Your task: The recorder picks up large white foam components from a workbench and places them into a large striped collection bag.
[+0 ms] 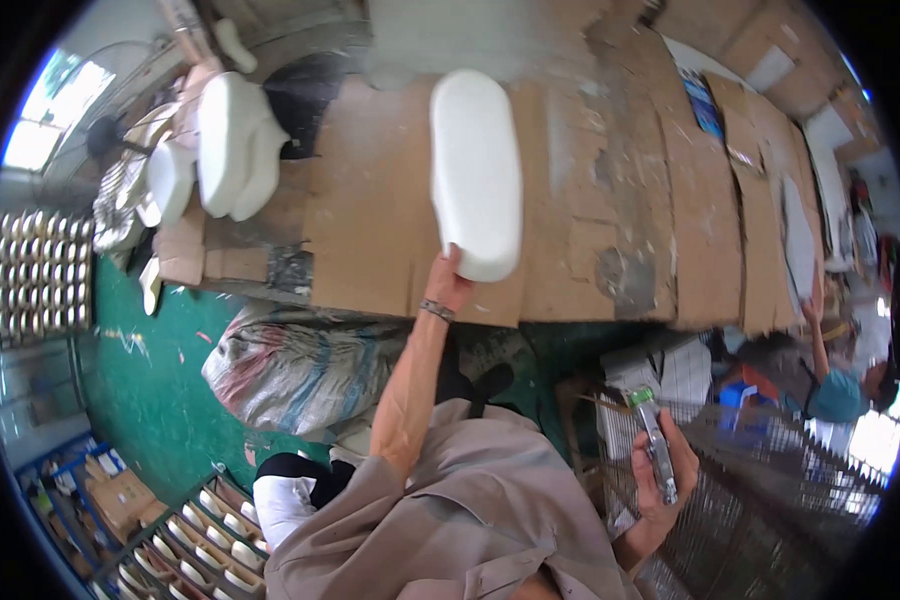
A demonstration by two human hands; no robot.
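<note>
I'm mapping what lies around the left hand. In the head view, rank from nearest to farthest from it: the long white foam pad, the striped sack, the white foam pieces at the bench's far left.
1. Long white foam pad: held at its near end by the left hand.
2. Striped sack: on the floor, lower left of the hand.
3. White foam pieces: up left, on the bench's far end.

L fingers (454, 262) hidden behind white foam piece (475, 170)

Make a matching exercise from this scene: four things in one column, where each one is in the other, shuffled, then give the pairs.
1. white foam pad
2. metal tool
3. striped sack
4. grey sleeve

A. on the green floor under the table edge
B. in the right hand
C. held by the left hand over the cardboard-covered table
D. at the lower edge

Pairs: 1-C, 2-B, 3-A, 4-D
</note>
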